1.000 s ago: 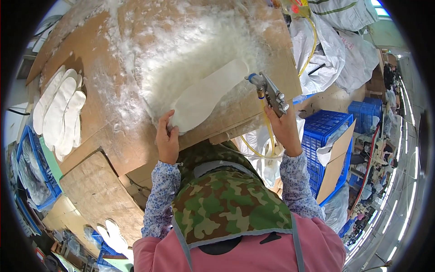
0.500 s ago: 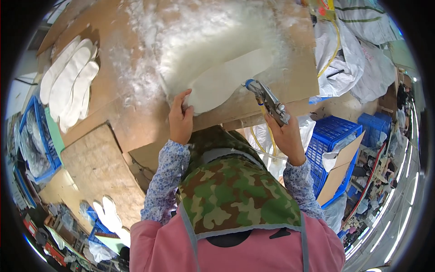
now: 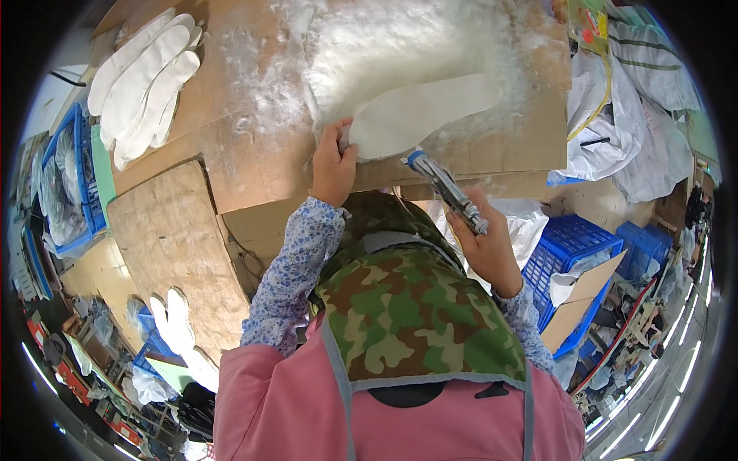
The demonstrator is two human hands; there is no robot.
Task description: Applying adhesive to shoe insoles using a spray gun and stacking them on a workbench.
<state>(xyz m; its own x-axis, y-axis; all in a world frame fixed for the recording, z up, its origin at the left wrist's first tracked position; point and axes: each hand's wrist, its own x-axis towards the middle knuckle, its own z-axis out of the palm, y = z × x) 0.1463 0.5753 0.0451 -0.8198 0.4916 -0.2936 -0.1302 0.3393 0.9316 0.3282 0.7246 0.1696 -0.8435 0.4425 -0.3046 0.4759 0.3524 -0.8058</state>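
Note:
A white insole-shaped sheet (image 3: 423, 115) lies flat on the cardboard worktop, over a patch coated with whitish fluff. My left hand (image 3: 334, 165) pinches its left end between thumb and fingers. In my right hand (image 3: 490, 242) is a metal spray gun (image 3: 446, 188) with a blue ring at its nozzle, pointing up and left toward the sheet's near edge. The nozzle is a little apart from the sheet. No spray can be made out. At the far left, several more white insole shapes (image 3: 142, 88) lie in an overlapping stack.
A brown board (image 3: 169, 238) adjoins the worktop (image 3: 254, 173) at left, with white insole shapes (image 3: 177, 323) below. Blue crates stand left (image 3: 94, 177) and right (image 3: 565, 250). A yellow hose (image 3: 596, 115) hangs beside white sacks (image 3: 653, 146) at the right.
The whole view has shifted. Relative to the white sheet, the spray gun has moved left and nearer to me. My left hand keeps its hold at the sheet's left end.

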